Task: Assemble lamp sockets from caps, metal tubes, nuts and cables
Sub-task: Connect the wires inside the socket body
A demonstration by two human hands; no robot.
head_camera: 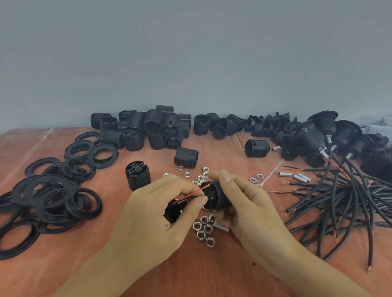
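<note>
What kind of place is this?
Probably a small assembly workbench: a reddish wooden table against a plain wall, with piles of black rings, socket bodies, cables and nuts.

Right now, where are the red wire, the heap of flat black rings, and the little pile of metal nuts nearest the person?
red wire (191,194), head view, middle of its bare stretch.
flat black rings (43,198), head view, heap's centre.
metal nuts (205,231), head view, middle nut.
</note>
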